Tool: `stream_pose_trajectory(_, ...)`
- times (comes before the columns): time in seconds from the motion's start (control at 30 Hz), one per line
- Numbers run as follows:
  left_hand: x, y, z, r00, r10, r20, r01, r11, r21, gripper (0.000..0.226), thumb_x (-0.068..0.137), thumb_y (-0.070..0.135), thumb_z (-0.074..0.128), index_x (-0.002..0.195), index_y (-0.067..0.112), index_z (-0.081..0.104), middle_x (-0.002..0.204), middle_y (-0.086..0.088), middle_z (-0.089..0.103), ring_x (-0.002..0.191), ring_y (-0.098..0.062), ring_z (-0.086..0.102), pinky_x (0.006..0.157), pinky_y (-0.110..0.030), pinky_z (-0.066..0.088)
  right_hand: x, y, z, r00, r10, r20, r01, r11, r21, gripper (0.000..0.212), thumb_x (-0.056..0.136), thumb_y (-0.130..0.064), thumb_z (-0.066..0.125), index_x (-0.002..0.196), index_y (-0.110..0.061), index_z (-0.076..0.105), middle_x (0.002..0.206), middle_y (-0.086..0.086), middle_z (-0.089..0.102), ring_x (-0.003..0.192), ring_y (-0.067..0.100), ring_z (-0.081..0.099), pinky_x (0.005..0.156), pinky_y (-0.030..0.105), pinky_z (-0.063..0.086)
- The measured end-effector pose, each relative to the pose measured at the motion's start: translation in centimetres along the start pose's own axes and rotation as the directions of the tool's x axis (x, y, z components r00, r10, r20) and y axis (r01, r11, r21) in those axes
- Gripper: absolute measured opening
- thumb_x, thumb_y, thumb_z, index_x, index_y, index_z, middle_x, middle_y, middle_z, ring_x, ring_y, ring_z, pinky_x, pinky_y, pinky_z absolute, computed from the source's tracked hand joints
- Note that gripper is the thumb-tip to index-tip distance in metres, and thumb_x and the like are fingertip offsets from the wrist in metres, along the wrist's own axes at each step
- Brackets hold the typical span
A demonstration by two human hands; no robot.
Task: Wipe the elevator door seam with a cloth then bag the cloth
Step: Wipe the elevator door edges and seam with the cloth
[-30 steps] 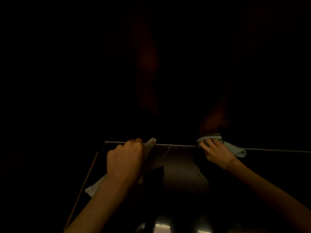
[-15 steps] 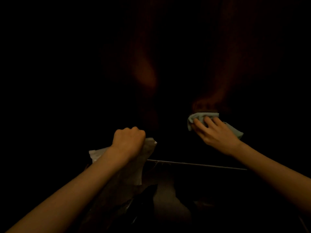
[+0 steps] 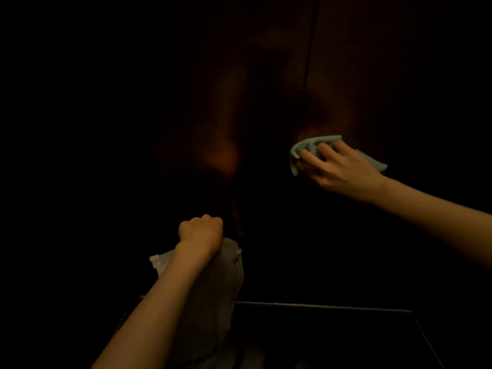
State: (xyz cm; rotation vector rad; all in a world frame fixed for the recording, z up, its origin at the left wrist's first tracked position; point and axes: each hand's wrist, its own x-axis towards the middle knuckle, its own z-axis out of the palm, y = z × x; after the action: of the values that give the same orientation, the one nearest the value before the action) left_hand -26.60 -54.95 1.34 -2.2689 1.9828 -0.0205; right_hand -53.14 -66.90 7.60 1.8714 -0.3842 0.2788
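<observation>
The scene is very dark. My right hand [image 3: 338, 169] presses a pale blue-green cloth [image 3: 306, 147] flat against the dark reddish elevator door, right at the vertical door seam [image 3: 308, 62]. The seam runs as a thin dark line upward from the cloth. My left hand [image 3: 201, 231] is lower and to the left, fisted around the top of a thin translucent plastic bag [image 3: 226, 272] that hangs down from it. Most of the door surface is lost in shadow.
A thin bright metal sill edge [image 3: 319, 306] runs across the bottom where door meets floor. A second metal edge [image 3: 428, 342] slants down at the lower right. Faint reflections of my arms glow on the door [image 3: 223, 155].
My right hand with the cloth has climbed up the door from the sill along the seam. The view has tilted upward, so the sill sits lower. My left hand keeps its grip on the bag.
</observation>
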Motion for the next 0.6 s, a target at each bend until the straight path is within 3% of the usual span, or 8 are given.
stream_pose_trajectory(0.1, 0.4, 0.1, -0.7, 0.999, 0.013, -0.045, -0.017, 0.997, -0.071, 0.021, 0.097, 0.019, 0.043, 0.115, 0.014, 0.053, 0.113, -0.009, 0.056, 0.102, -0.027, 0.056, 0.082, -0.038, 0.044, 1.8, 2.7, -1.0, 1.000, 0.026, -0.005, -0.027, 0.998, -0.055, 0.041, 0.091, -0.011, 0.030, 0.123, -0.007, 0.056, 0.122, 0.016, 0.047, 0.090, 0.034, 0.053, 0.067, 0.041, 0.047)
stream_pose_trajectory(0.33, 0.1, 1.1, -3.5, 0.977, -0.090, -0.192, 0.072, 0.993, -0.098, 0.019, 0.096, 0.027, 0.043, 0.106, 0.019, 0.056, 0.108, -0.006, 0.059, 0.098, -0.024, 0.058, 0.074, -0.034, 0.043, 5.2, 8.1, -3.4, 0.949, 0.314, -0.031, -0.314, 0.936, -0.157, 0.046, 0.089, -0.020, 0.030, 0.129, -0.012, 0.051, 0.126, 0.014, 0.043, 0.095, 0.034, 0.057, 0.069, 0.040, 0.049)
stream_pose_trajectory(0.43, -0.1, 0.8, -4.2, 0.968, -0.057, -0.243, 0.030, 0.993, -0.113, 0.022, 0.097, 0.034, 0.041, 0.106, 0.021, 0.056, 0.108, -0.004, 0.058, 0.097, -0.022, 0.059, 0.074, -0.033, 0.044, 6.6, 10.1, -4.2, 0.915, 0.401, -0.036, -0.401, 0.897, -0.187, 0.049, 0.086, -0.022, 0.031, 0.128, -0.013, 0.053, 0.125, 0.014, 0.050, 0.093, 0.033, 0.060, 0.067, 0.038, 0.050)
stream_pose_trajectory(0.6, -1.5, -0.1, -5.7, 0.955, 0.043, -0.292, -0.090, 0.984, -0.151, 0.023, 0.096, 0.037, 0.041, 0.097, 0.023, 0.058, 0.096, -0.002, 0.058, 0.087, -0.021, 0.059, 0.072, -0.033, 0.047, 9.0, 13.2, -6.9, 0.811, 0.583, -0.052, -0.584, 0.803, -0.119, 0.050, 0.083, -0.024, 0.035, 0.130, -0.011, 0.048, 0.123, 0.015, 0.031, 0.095, 0.039, 0.058, 0.067, 0.042, 0.051)
